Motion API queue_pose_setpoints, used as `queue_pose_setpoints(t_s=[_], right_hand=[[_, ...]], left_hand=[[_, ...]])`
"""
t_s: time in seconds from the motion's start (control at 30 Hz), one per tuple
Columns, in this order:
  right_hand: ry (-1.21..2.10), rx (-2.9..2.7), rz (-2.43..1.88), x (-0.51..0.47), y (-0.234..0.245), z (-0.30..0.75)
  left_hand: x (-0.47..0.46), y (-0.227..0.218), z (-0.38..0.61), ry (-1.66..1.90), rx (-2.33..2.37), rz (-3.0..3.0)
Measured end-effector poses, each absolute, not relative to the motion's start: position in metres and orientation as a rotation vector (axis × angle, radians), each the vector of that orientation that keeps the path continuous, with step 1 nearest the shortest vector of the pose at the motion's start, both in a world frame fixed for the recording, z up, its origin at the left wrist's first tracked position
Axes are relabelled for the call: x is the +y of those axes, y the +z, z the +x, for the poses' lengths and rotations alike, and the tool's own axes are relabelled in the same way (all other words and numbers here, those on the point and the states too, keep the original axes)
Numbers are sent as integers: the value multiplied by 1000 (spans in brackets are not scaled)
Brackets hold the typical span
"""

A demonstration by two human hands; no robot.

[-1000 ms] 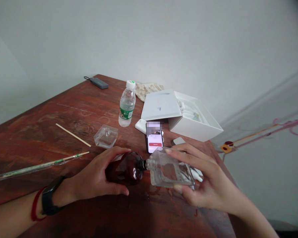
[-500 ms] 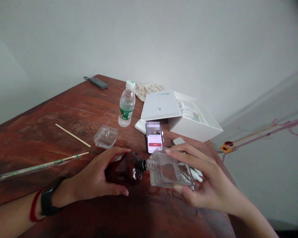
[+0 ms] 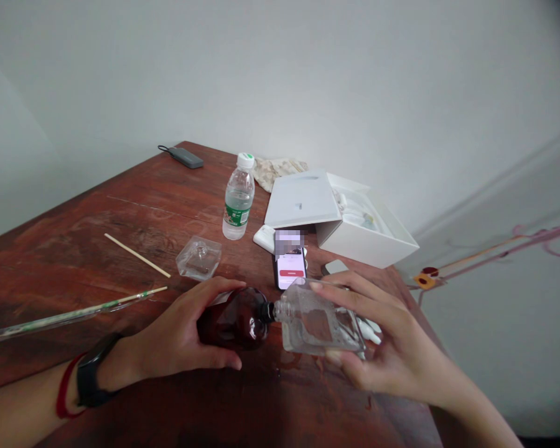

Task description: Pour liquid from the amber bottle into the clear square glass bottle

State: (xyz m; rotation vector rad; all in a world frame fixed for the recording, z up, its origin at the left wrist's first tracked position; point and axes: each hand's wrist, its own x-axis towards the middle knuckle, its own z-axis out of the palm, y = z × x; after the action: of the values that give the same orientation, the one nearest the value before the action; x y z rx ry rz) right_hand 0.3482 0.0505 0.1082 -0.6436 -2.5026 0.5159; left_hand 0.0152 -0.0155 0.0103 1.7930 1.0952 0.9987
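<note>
Left hand wrapped around a dark brown bottle, tipped sideways low over the counter | right hand clasps a clear flat bottle, also sideways | necks meet mouth to mouth, apparently so liquid passes between | clear cap lies apart.

Very little changed. Camera nudged: water bottle, white box and phone all sat touch lower in frame than second before. Right hand, gripping clear bottle, sank trifle; its forearm edged inward along bottom edge. Left hand, wrapped on brown bottle, barely shifted; watch and red band drifted slightly down and left. Brown glint in small glass cap faded half second ago, then showed again.
</note>
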Motion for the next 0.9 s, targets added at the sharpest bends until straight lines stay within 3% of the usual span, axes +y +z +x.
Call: queue_pose_setpoints(t_s=[0.9], right_hand=[[442,-2525,-648,49,110,348]], left_hand=[[-14,9,16,1013,1060,1774]])
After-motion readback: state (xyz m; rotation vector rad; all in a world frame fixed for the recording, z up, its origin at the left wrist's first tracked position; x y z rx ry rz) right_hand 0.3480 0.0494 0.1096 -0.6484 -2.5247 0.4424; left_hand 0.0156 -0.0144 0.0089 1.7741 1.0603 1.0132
